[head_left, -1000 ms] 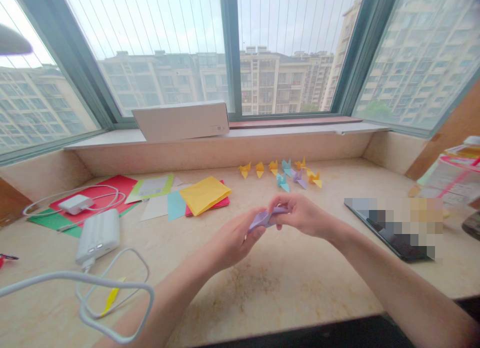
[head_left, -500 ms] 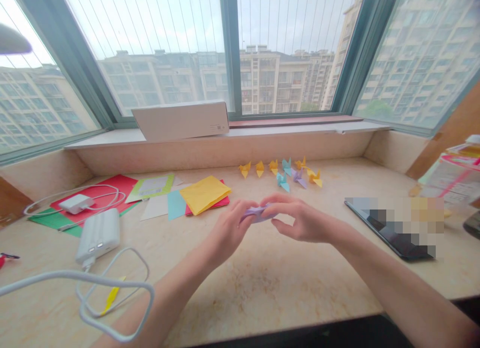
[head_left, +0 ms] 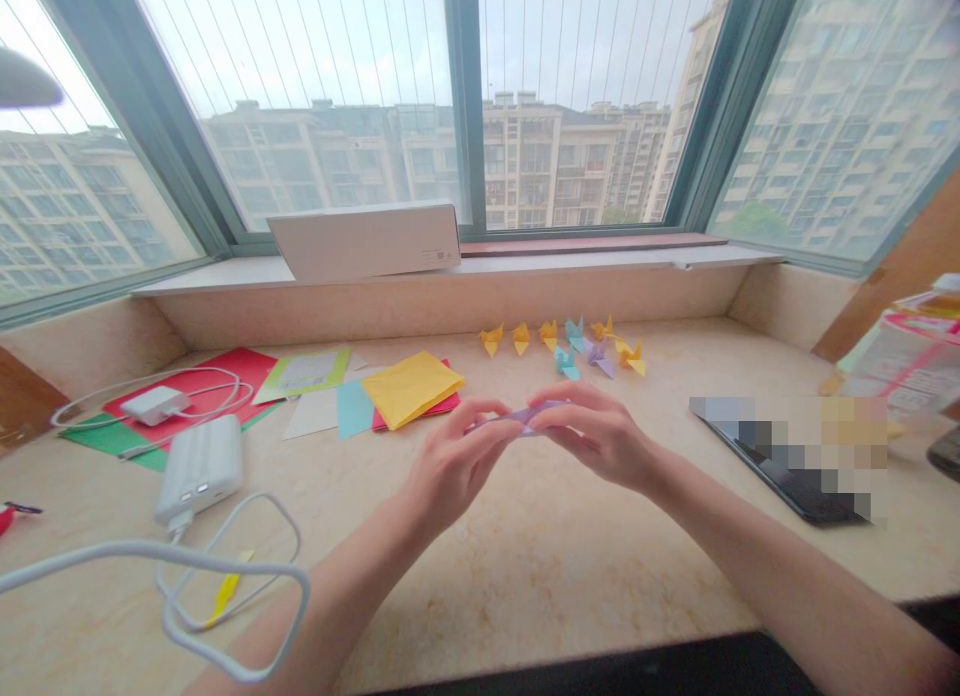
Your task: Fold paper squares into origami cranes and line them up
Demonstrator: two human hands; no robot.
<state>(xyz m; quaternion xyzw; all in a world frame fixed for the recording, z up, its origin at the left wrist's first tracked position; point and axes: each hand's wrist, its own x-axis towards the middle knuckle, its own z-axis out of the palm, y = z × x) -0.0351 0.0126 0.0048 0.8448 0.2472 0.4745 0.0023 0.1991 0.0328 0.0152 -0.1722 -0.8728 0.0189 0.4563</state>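
Seemingly both hands pinch lilac paper (head_left: pixel 525 417).

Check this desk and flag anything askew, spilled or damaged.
Nothing spilled or damaged shows. The left hand and right hand pinch a folded purple paper above the desk. The coloured sheets lie in a loose, overlapping pile, and the white cable sprawls in loops beside the power bank.
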